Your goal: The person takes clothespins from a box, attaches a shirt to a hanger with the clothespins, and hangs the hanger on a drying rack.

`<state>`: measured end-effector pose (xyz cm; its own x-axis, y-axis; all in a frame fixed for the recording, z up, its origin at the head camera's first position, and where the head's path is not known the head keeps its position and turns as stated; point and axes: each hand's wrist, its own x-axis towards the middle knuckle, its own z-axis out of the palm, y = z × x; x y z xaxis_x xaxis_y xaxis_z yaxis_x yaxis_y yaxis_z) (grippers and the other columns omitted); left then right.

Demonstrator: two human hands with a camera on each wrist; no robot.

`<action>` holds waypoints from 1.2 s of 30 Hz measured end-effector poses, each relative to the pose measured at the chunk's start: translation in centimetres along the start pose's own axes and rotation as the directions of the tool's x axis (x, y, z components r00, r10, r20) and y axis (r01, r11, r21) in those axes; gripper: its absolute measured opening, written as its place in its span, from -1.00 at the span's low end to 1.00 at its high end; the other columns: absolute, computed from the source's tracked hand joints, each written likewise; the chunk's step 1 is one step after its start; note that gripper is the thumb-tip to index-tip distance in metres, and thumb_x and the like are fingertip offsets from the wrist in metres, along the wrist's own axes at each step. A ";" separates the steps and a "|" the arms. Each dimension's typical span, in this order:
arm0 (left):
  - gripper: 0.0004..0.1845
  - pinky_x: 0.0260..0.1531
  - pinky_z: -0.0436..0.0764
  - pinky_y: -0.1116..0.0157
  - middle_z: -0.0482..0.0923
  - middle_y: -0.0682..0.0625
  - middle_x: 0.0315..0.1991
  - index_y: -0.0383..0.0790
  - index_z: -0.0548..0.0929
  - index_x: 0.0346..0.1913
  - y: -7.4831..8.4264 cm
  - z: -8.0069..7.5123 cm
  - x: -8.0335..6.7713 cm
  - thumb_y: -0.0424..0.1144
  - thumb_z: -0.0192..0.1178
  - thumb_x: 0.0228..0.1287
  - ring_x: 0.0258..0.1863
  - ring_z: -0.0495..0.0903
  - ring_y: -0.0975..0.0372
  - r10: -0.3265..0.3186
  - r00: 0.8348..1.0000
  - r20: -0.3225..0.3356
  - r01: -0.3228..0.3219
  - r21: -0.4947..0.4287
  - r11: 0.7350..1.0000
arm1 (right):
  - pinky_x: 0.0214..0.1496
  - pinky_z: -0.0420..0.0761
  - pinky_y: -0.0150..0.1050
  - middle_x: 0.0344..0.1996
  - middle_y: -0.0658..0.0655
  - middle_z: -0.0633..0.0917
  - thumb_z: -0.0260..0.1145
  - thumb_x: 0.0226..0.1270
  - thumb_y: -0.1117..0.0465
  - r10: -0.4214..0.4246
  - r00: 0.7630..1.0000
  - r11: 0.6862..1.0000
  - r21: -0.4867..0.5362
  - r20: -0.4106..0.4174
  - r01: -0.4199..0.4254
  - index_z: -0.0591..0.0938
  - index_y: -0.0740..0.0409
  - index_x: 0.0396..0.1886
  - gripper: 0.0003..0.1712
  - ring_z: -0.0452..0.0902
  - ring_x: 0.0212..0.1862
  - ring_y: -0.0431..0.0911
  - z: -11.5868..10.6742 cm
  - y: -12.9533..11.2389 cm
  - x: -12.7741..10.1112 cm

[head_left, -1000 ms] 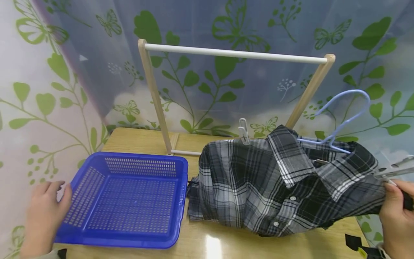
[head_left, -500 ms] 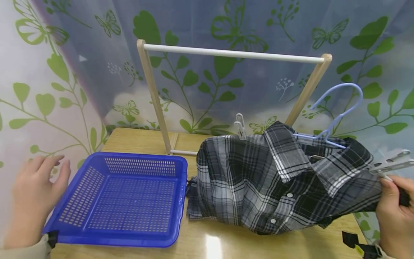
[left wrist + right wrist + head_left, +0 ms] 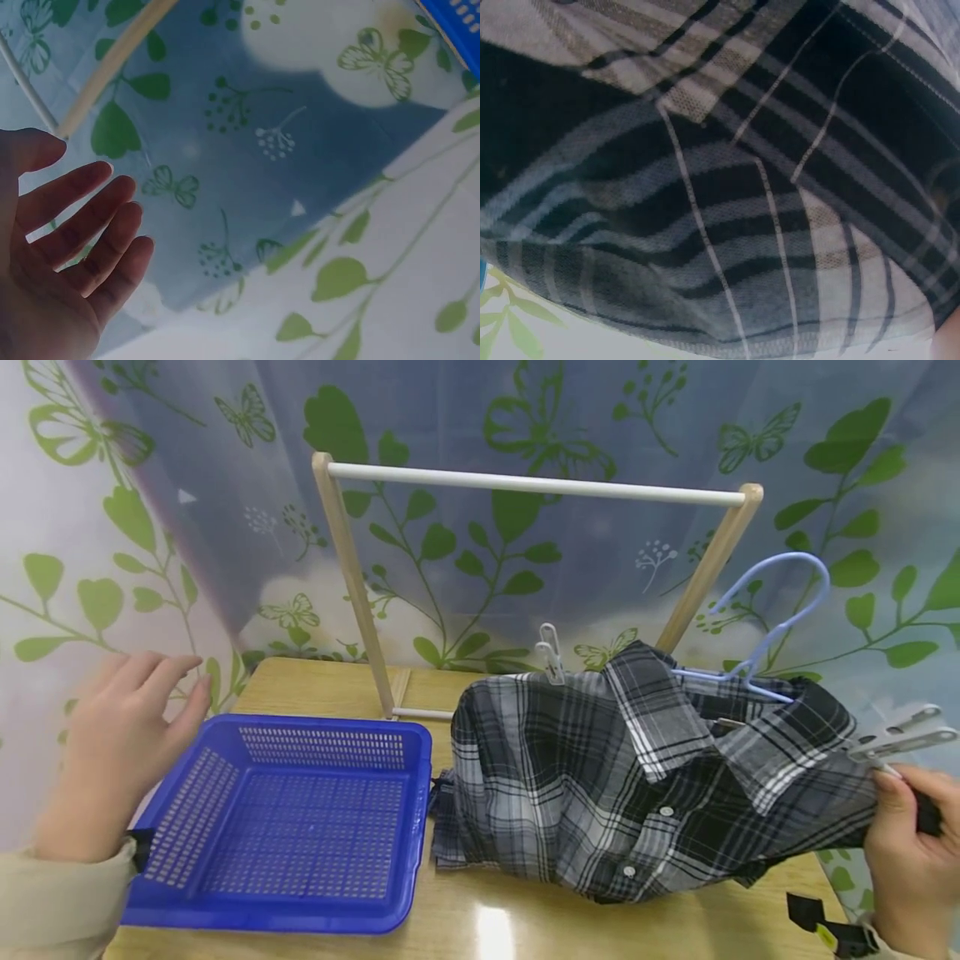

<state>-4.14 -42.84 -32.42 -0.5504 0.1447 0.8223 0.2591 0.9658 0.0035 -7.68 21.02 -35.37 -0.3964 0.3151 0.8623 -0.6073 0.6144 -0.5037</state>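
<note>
A black, grey and white plaid shirt (image 3: 555, 777) hangs on a light blue hanger (image 3: 776, 631), low over the table in the head view. One white clothespin (image 3: 551, 656) clips the shoulder on the left side; a second clothespin (image 3: 900, 732) sits at the other shoulder. Just below that second one, my right hand (image 3: 911, 852) grips the shirt's shoulder between thumb and fingers. Plaid cloth (image 3: 705, 187) fills most of the right wrist view. My left hand (image 3: 131, 727) is raised beside the basket, its fingers loosely bent around nothing; the left wrist view shows its palm (image 3: 60, 300).
A blue perforated basket (image 3: 307, 827) stands on the wooden table (image 3: 450, 918) at left. Behind the shirt rises a rack with wooden posts (image 3: 352, 585) and a white top bar (image 3: 536, 483). A leaf-patterned curtain (image 3: 450, 410) encloses the back and sides.
My left hand has risen from the basket's left rim to higher up, staying empty. The shirt and hanger have shifted slightly left and up, still in my right hand.
</note>
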 end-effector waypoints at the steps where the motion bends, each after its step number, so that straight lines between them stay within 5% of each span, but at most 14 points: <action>1: -0.51 -0.32 0.45 -0.14 0.60 -0.33 -0.36 -0.45 0.67 -0.19 0.2 0.3 0.4 -0.03 -0.03 0.36 -0.34 0.50 -0.25 0.010 1.000 0.000 -0.010 -0.016 1.000 | -0.12 0.31 -0.61 -0.33 -0.39 0.59 0.33 0.38 0.31 0.001 1.000 1.000 0.001 0.000 -0.001 0.48 0.76 -0.31 -0.56 0.44 -0.26 -0.56 0.0 0.0 0.0; 9: -0.59 -0.39 0.43 -0.04 0.59 -0.30 -0.36 -0.44 0.67 -0.19 0.9 2.4 3.0 -0.10 0.02 0.36 -0.42 0.46 -0.18 0.054 0.999 0.000 -0.054 -0.094 0.994 | -0.09 0.31 -0.62 -0.30 -0.42 0.56 0.30 0.41 0.30 -0.017 1.000 0.998 -0.059 0.013 0.018 0.49 0.74 -0.29 -0.57 0.42 -0.23 -0.58 -0.1 0.0 0.0; 18: -0.71 -0.33 0.47 -0.08 0.59 -0.32 -0.38 -0.47 0.67 -0.24 -0.6 5.8 4.6 -0.24 0.12 0.29 -0.37 0.50 -0.20 0.071 0.997 0.006 -0.070 -0.110 0.991 | -0.12 0.28 -0.61 -0.32 -0.40 0.57 0.31 0.40 0.28 -0.010 1.000 0.999 -0.032 0.002 0.010 0.49 0.75 -0.28 -0.55 0.41 -0.26 -0.57 0.0 -0.1 -0.2; 23: -0.69 -0.31 0.48 -0.11 0.60 -0.32 -0.35 -0.46 0.66 -0.23 -1.6 7.8 5.2 -0.20 0.13 0.30 -0.34 0.50 -0.20 0.020 0.994 0.107 -0.011 -0.081 0.997 | -0.14 0.26 -0.61 -0.33 -0.41 0.56 0.32 0.40 0.29 -0.007 1.000 0.999 -0.035 0.005 0.007 0.48 0.75 -0.29 -0.55 0.40 -0.27 -0.58 0.0 -0.2 -0.2; 26: -0.64 -0.33 0.47 -0.13 0.60 -0.31 -0.30 -0.45 0.66 -0.18 -1.9 8.7 5.6 -0.13 0.16 0.32 -0.29 0.50 -0.19 -0.039 0.970 0.241 0.051 -0.042 0.998 | -0.15 0.25 -0.62 -0.34 -0.41 0.56 0.32 0.40 0.29 -0.008 1.000 1.000 -0.027 0.007 0.008 0.48 0.75 -0.30 -0.55 0.39 -0.29 -0.58 -0.1 -0.2 -0.3; 30: -0.50 -0.17 0.46 -0.15 0.59 -0.34 -0.18 -0.48 0.63 -0.10 -1.8 10.3 6.3 0.01 0.12 0.40 -0.16 0.48 -0.21 -0.106 0.906 0.410 0.126 -0.023 0.992 | -0.16 0.27 -0.62 -0.34 -0.40 0.57 0.33 0.39 0.29 -0.013 1.000 1.000 -0.008 0.006 0.013 0.47 0.76 -0.31 -0.55 0.40 -0.30 -0.58 0.0 -0.2 -0.2; 36: -0.35 0.15 0.31 -0.21 0.55 -0.42 -0.02 -0.52 0.56 0.00 -1.4 12.7 7.3 0.15 -0.02 0.46 0.12 0.40 -0.30 -0.136 0.835 0.534 0.171 -0.018 0.985 | -0.15 0.28 -0.62 -0.33 -0.41 0.57 0.32 0.39 0.29 -0.018 1.000 1.000 -0.022 -0.005 0.018 0.48 0.76 -0.31 -0.55 0.41 -0.29 -0.58 0.1 -0.2 -0.2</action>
<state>-18.57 -40.45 -33.63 -0.9182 0.1045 0.3820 0.1750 0.9724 0.1546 -7.55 20.79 -35.45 -0.3817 0.3075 0.8716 -0.5991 0.6358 -0.4867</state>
